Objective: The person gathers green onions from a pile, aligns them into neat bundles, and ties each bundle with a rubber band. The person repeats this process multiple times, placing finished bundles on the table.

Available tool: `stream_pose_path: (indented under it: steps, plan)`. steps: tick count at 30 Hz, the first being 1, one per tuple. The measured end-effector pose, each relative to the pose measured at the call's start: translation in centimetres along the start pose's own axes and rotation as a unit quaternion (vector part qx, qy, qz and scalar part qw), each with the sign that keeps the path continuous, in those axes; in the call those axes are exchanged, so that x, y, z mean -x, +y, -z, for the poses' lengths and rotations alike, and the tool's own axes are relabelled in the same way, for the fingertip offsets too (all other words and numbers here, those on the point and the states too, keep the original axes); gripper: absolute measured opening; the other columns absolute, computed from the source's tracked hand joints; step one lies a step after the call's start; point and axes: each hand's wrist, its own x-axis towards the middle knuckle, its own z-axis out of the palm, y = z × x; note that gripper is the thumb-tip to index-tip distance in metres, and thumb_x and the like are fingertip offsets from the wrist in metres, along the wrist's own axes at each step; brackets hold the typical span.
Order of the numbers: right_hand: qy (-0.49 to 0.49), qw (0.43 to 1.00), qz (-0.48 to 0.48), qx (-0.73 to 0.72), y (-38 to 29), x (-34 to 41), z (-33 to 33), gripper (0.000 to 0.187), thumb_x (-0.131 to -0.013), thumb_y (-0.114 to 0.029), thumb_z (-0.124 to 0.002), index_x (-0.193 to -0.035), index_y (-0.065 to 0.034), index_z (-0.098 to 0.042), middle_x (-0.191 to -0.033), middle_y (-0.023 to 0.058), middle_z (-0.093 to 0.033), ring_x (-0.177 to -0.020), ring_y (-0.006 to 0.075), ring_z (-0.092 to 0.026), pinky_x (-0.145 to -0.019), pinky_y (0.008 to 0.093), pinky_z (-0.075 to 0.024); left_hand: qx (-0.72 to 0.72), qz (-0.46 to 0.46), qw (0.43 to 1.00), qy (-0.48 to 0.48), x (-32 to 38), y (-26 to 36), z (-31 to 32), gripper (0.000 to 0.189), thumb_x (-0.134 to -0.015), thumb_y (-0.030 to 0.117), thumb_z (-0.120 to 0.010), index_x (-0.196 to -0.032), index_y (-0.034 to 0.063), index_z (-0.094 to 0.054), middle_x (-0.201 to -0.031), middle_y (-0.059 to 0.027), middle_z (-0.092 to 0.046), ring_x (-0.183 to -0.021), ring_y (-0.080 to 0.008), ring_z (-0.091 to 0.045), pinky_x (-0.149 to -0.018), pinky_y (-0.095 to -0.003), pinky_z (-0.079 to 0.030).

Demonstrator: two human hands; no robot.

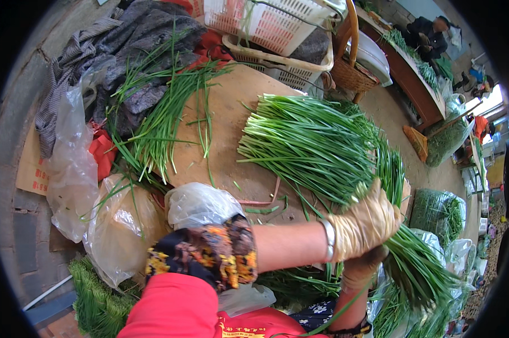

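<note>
A bunch of green garlic chives [421, 266] is held at the right front, its leaves hanging down to the right. My left hand [362, 224], in a pale thin glove with a silver bangle at the wrist, grips it near the whitish stem ends. Just below, my right hand [362, 268] closes on the bunch from underneath; its fingers are partly hidden. A long green strip [336, 313] runs from near my right wrist toward my lap. Beyond my hands, a large pile of garlic chives [309, 139] lies on a brown board [224, 99], pale stems to the left.
Loose chives [165, 114] lie at the left over dark cloth [148, 38]. Plastic bags [110, 224] sit beside the board. White plastic baskets [271, 25] and a wicker basket [351, 74] stand behind. Bagged greens [438, 213] line the right; a person [427, 38] sits far off.
</note>
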Motion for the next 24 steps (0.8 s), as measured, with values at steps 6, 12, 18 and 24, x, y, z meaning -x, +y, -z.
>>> stream_pose_path:
  steps: [6,12,18,24]
  plan:
    - [-0.139,0.973,-0.109,-0.149,8.3,-11.6,-9.8,0.069,-0.101,-0.057,-0.04,-0.153,-0.013,-0.035,-0.158,0.0091,-0.037,-0.144,0.0286,-0.037,-0.12,0.0493,-0.0278,-0.06,-0.021,0.998,0.026,2.2,-15.6,2.9,0.012,-0.086,0.021,-0.057,-0.087,0.0104,-0.061,-0.079,-0.0089,-0.066,-0.08,-0.0255,-0.067,-0.091,-0.0536,-0.05]
    - [-0.045,0.939,-0.266,0.212,10.5,-14.2,-10.1,0.033,-0.096,-0.027,-0.062,-0.12,-0.0033,-0.062,-0.098,0.0085,-0.068,-0.089,0.0152,-0.065,-0.081,0.0311,-0.0523,-0.096,0.086,0.962,-0.242,4.0,-27.2,-3.1,0.012,-0.089,0.014,-0.055,-0.096,0.0117,-0.064,-0.093,-0.0102,-0.072,-0.09,-0.0264,-0.071,-0.086,-0.0504,-0.051]
    - [-0.412,0.638,0.017,0.65,9.7,-9.8,-8.6,0.036,-0.081,-0.018,-0.068,-0.115,-0.0094,-0.064,-0.111,0.0121,-0.066,-0.099,0.0292,-0.063,-0.083,0.0376,-0.0507,-0.155,0.142,0.958,-0.197,5.7,-27.1,-7.7,0.018,-0.092,0.015,-0.054,-0.105,0.0145,-0.066,-0.1,-0.0083,-0.073,-0.094,-0.0255,-0.071,-0.094,-0.0551,-0.048]
    - [-0.434,0.467,0.08,0.766,14.0,-9.5,-10.5,0.03,-0.076,-0.02,-0.068,-0.104,-0.0098,-0.065,-0.13,0.0133,-0.058,-0.12,0.0375,-0.052,-0.102,0.0515,-0.0402,-0.239,0.167,0.936,-0.197,5.9,-24.5,-7.4,0.033,-0.099,0.017,-0.047,-0.128,0.0101,-0.061,-0.111,-0.0128,-0.069,-0.11,-0.0373,-0.065,-0.106,-0.0721,-0.029]
